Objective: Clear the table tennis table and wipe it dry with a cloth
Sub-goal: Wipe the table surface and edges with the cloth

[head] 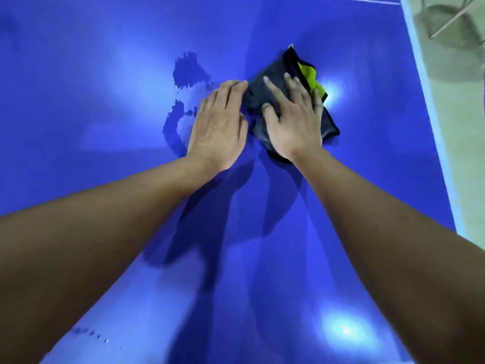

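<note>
A dark grey cloth with a yellow-green patch and black edging lies bunched on the blue table tennis table. My right hand presses flat on top of the cloth, fingers spread. My left hand lies flat beside it, its fingertips touching the cloth's left edge. A patch of water with scattered drops sits on the table just left of and beyond my left hand.
The table's white right edge line runs down the right side, with pale floor beyond it. A metal frame and its shadow show at the top right. A few drops sit near the bottom left.
</note>
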{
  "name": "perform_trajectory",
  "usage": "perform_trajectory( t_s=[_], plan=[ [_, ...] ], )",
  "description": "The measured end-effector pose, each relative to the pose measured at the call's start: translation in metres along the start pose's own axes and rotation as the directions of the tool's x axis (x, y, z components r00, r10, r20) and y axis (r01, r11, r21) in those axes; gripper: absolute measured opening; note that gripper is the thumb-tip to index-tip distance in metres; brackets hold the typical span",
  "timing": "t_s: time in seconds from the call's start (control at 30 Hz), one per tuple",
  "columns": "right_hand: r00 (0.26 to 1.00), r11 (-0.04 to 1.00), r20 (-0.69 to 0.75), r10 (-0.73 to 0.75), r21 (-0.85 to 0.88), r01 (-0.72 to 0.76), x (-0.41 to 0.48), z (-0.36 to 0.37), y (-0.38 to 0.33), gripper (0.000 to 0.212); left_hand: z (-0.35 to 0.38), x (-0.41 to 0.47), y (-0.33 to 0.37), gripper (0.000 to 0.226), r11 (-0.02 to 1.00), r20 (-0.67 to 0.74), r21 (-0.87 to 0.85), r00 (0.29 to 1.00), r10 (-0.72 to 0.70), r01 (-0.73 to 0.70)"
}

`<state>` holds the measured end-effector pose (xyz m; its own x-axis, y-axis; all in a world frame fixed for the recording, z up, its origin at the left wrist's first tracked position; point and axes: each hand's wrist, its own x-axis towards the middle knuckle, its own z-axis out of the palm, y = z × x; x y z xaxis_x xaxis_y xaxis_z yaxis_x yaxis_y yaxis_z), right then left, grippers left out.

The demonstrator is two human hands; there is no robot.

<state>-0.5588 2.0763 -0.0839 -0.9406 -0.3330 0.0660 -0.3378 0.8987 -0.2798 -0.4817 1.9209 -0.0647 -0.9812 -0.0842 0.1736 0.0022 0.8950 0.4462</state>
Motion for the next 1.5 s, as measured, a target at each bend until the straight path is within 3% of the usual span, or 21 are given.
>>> perform_trajectory(
  t_s=[0.23, 0.37, 0.53, 0.67, 0.9, 1.17, 1.37, 1.5],
  plan=[
    [1.0, 1.0, 0.011, 0.009, 0.016, -0.009, -0.149, -0.005, -0.03, 0.057, -0.034, -0.202, 0.014, 0.054, 0.997, 0.071, 0.067, 0.997, -0.043, 0.038],
    [0.999, 1.0, -0.034, 0.004, 0.004, -0.004, -0.247, -0.005, -0.059, 0.057, -0.051, -0.293, 0.01, 0.052, 0.989, 0.069, 0.038, 0.987, -0.142, 0.14],
    [0.999, 1.0, -0.025, -0.021, -0.006, 0.021, -0.347, -0.004, -0.092, 0.056, -0.068, -0.352, 0.003, 0.05, 0.979, 0.066, 0.085, 0.98, -0.19, 0.184],
    [1.0, 1.0, -0.019, 0.01, -0.011, -0.01, -0.375, -0.003, -0.103, 0.057, -0.078, -0.361, -0.002, 0.049, 0.983, 0.101, 0.072, 0.979, -0.178, 0.171],
    [1.0, 0.999, -0.007, -0.011, -0.038, 0.01, -0.336, 0.0, -0.105, 0.059, -0.08, -0.309, -0.014, 0.038, 0.974, 0.028, 0.12, 0.98, -0.196, 0.191],
    [0.996, 0.997, -0.052, 0.071, -0.033, -0.073, -0.189, 0.017, -0.104, 0.058, -0.074, -0.2, -0.054, 0.051, 0.974, 0.029, 0.119, 0.98, -0.199, 0.194],
    [0.978, 0.982, -0.106, 0.181, -0.041, -0.186, -0.07, 0.028, -0.101, 0.058, -0.068, -0.083, -0.121, 0.055, 0.969, 0.113, 0.243, 0.991, -0.074, 0.044],
    [0.966, 0.97, -0.114, 0.231, -0.05, -0.238, 0.009, 0.031, -0.095, 0.059, -0.07, 0.004, -0.159, 0.059, 0.961, 0.113, 0.272, 0.991, -0.076, 0.043]
  ],
)
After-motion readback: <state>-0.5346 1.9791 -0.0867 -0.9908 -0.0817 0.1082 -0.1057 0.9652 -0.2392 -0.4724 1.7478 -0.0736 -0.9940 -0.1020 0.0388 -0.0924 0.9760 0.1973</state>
